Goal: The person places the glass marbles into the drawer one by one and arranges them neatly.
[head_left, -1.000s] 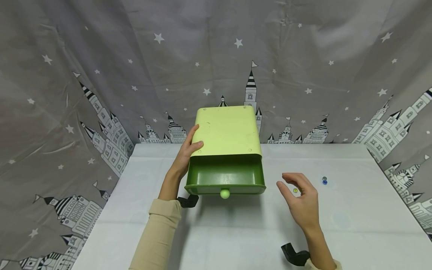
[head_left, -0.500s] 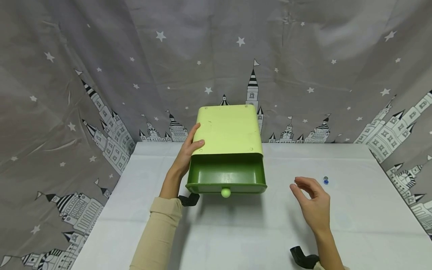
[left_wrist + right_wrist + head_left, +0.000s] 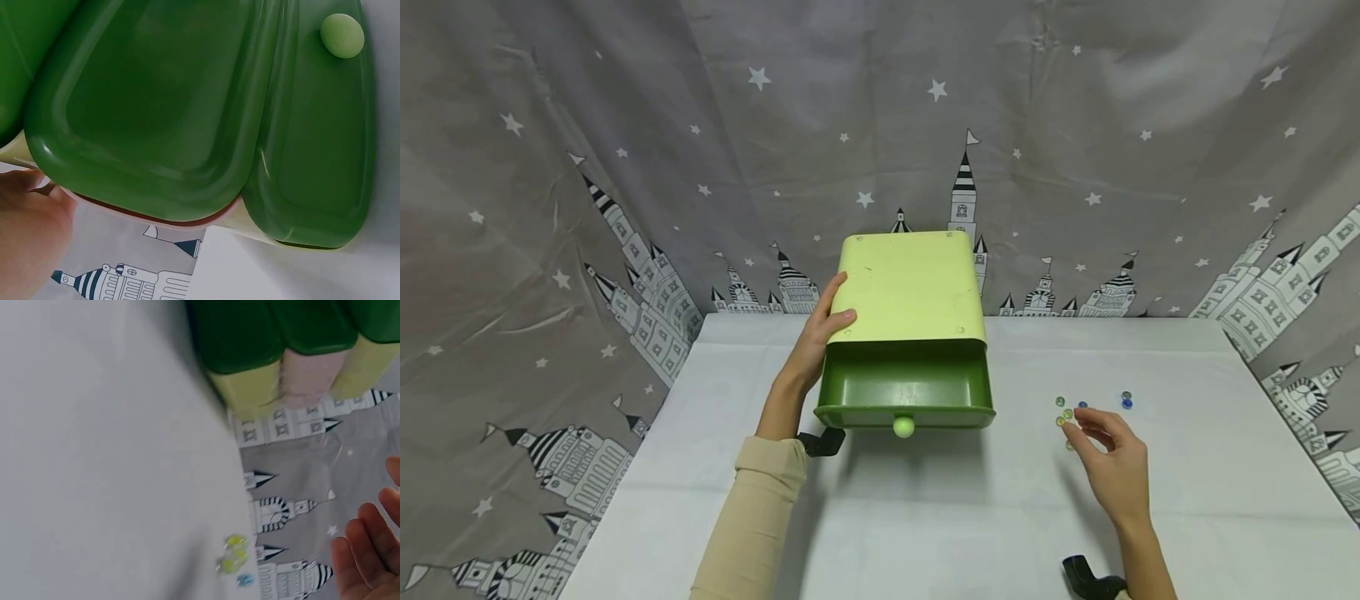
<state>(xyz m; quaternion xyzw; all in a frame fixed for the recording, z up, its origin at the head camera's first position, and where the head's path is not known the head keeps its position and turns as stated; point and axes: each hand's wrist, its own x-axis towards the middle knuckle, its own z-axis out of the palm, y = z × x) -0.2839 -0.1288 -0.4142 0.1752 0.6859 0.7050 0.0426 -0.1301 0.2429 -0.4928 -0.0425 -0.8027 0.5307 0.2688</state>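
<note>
My left hand (image 3: 811, 348) rests on the left side of a small drawer unit (image 3: 913, 283) with a pale yellow top, its thumb lying over the top edge. The unit's green drawer (image 3: 910, 385) is pulled out, and nothing shows inside it. In the left wrist view several green drawer fronts (image 3: 156, 112) stand in tiers, with the left hand at the unit's edge. Over the table at the right, my right hand (image 3: 1112, 467) has thumb and forefinger apart, right beside a cluster of yellow-green glass marbles (image 3: 1061, 422). Its fingers (image 3: 369, 550) look extended in the right wrist view.
A blue marble (image 3: 1082, 405) lies by the cluster. Farther right sit a dark blue marble (image 3: 1127, 404) and a greyish one (image 3: 1126, 395). White cloth covers the table (image 3: 917, 533), and a grey castle-print curtain (image 3: 1075, 108) hangs behind.
My right hand has shifted right and slightly toward me. Several marbles that were out of sight now show beside its fingertips. The left hand and drawer unit have stayed in place.
</note>
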